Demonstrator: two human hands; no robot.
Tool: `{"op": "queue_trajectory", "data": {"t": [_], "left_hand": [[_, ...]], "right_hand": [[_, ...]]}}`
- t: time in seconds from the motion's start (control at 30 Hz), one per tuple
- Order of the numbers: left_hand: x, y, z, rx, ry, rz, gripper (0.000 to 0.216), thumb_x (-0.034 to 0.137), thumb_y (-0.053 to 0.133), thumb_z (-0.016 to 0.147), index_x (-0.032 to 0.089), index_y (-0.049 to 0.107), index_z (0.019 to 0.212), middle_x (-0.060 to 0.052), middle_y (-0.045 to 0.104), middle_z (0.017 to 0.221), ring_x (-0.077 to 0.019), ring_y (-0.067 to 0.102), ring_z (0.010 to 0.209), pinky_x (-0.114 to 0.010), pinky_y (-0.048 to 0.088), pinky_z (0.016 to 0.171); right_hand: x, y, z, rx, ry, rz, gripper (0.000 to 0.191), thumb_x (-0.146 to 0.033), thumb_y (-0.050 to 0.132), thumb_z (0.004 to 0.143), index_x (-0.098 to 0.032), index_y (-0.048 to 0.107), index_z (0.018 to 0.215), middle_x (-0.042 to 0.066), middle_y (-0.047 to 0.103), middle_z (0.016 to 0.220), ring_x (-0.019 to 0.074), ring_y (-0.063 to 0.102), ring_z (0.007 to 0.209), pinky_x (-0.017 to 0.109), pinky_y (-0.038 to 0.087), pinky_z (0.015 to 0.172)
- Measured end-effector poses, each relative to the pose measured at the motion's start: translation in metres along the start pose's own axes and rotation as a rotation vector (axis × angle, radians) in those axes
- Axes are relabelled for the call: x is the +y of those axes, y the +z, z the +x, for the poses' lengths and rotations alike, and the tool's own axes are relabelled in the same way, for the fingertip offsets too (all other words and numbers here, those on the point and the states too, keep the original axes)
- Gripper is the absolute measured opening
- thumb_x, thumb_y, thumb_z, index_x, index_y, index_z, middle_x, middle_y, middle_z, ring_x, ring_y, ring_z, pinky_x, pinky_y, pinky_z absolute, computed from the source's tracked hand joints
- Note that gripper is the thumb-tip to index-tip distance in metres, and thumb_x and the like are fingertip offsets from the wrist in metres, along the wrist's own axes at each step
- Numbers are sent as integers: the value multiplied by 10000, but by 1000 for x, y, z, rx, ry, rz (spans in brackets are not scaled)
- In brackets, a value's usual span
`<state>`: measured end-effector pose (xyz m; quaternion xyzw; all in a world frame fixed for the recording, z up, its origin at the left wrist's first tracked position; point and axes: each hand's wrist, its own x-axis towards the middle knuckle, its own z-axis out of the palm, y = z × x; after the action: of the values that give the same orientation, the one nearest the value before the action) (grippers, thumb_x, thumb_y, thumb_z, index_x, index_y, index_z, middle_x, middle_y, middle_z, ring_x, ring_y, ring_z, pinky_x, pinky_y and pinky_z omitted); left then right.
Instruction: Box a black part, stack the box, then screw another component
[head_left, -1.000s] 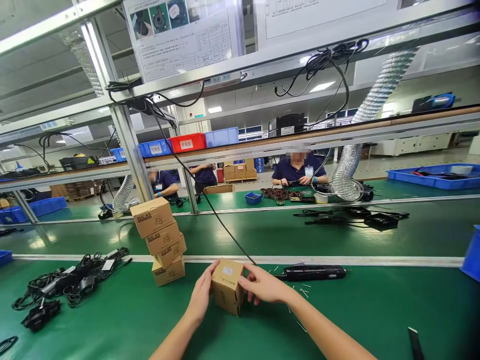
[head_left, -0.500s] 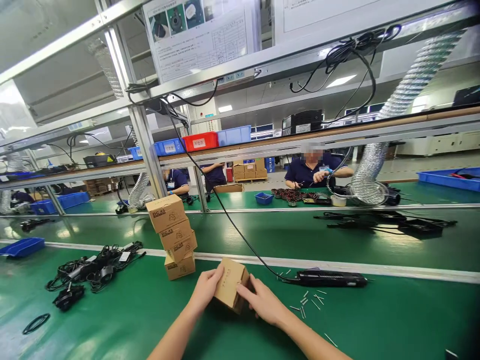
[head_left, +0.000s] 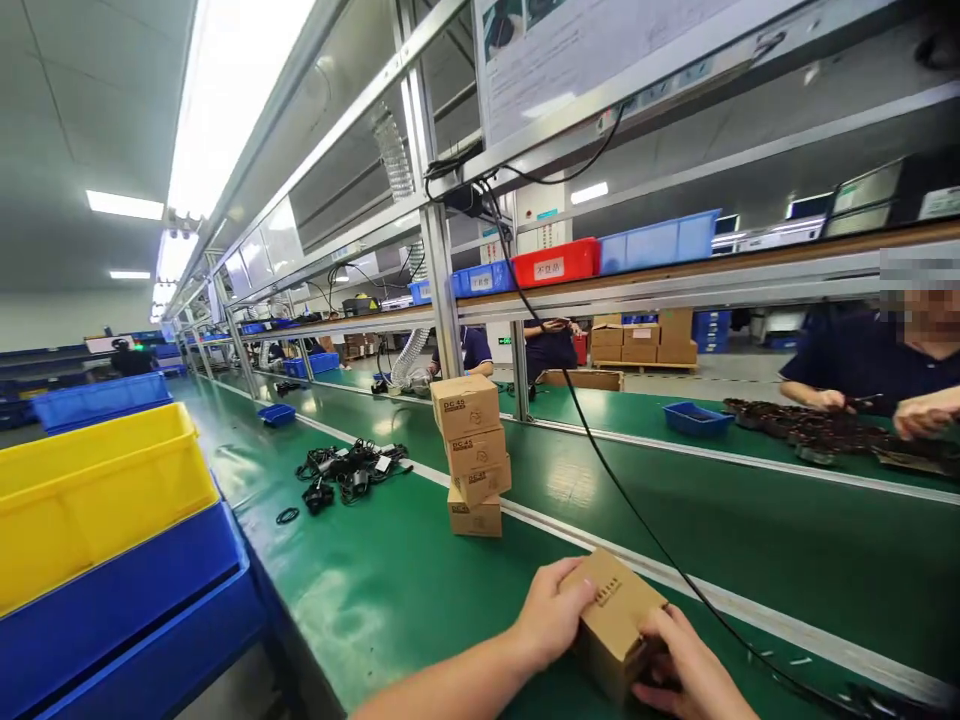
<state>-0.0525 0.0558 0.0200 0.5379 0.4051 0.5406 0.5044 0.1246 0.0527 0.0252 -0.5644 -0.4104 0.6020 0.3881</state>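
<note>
A long green bench (head_left: 390, 590) runs from the lower middle of the frame away toward the far left, split by a pale rail, under an aluminium frame hung with shelves, cables and strip lights. At the lower left sit a yellow bin (head_left: 90, 490) and a blue bin (head_left: 120, 600), one nested above the other. Near the middle stands a leaning stack of four small cartons (head_left: 470, 455), their sides printed "DC 45"; just left of it lies a tangle of black cables (head_left: 345, 470). On the shelf above, a red bin (head_left: 559, 262) carries a white label with writing too small to read, flanked by blue bins, and a printed sheet (head_left: 555, 50) hangs at the top, its text blurred. At the bottom centre, the small cardboard box (head_left: 611, 620) lies tilted just above the bench, a short line of print on its upper face unreadable; the left hand (head_left: 551, 615) clasps its left side and the right hand (head_left: 686, 675) grips its lower right corner. A black cord (head_left: 600, 450) drops from the frame past the box. A seated person in dark blue (head_left: 870, 365) works at the right edge. Compared with half a second ago, the view has swung left, bringing the bins and the long hall into sight, and the box now sits lower and further right in the frame.
</note>
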Motion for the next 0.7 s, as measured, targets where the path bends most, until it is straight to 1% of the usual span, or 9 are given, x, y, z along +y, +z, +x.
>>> {"op": "queue_trajectory", "data": {"t": [0.1,0.2,0.27,0.37,0.43,0.53,0.6,0.67,0.7], "left_hand": [[4,4,-4,13,10,7,570,440,705,798,135,742,1277,-120,773,1089,-263,667,931,-354,476,809],[6,3,-3,44,-13,10,517,444,673,817,112,760,1205,-111,765,1022,-234,639,876,-339,446,771],[8,0,-2,50,-38,-4,512,447,680,811,98,759,1177,-107,757,990,-224,629,853,-336,437,762],[9,-4,-2,38,-46,5,517,451,695,814,112,749,1201,-109,762,1047,-233,643,898,-346,459,807],[8,-5,-2,28,-41,31,513,470,680,831,117,753,1196,-112,769,1067,-243,651,920,-355,473,824],[4,-5,0,0,-14,70,536,499,660,843,114,755,1204,-116,776,1074,-256,663,932,-367,489,831],[5,-5,2,-13,-10,99,551,503,649,848,116,749,1227,-123,777,1096,-275,675,959,-384,506,846],[9,-6,0,34,16,177,527,470,638,863,135,741,1256,-130,766,1162,-297,677,1038,-411,519,910],[13,-7,-3,65,64,249,505,438,651,858,150,741,1264,-132,755,1201,-305,668,1090,-425,513,964]], "right_hand": [[-4,0,-10,-52,1,76,428,-402,590,678,-279,516,1081,-4,565,738,191,523,674,359,600,631],[-5,-7,-17,-82,4,108,588,-271,594,579,-290,529,1163,13,627,867,201,589,808,371,638,779],[-7,-11,-20,-117,-5,129,637,-239,601,562,-290,527,1192,14,627,895,198,596,844,362,635,832],[-13,-14,-23,-159,22,99,555,-410,654,701,-297,541,1232,44,658,985,211,609,804,400,631,781],[-16,-14,-22,-110,4,-37,553,-540,693,740,-289,559,1213,66,675,1010,223,617,808,394,619,746],[-14,-16,-14,-90,-43,-175,592,-604,781,675,-258,588,1116,73,677,932,225,606,820,365,609,748],[-10,-21,-7,-157,-16,-136,637,-631,803,634,-260,602,1111,81,703,974,221,630,826,358,609,781],[-5,-26,0,-230,23,-69,670,-615,809,611,-273,614,1154,89,732,1042,224,670,840,355,610,811],[-2,-29,2,-247,25,-36,668,-591,801,608,-284,620,1172,88,742,1052,231,689,851,358,612,822]]}}
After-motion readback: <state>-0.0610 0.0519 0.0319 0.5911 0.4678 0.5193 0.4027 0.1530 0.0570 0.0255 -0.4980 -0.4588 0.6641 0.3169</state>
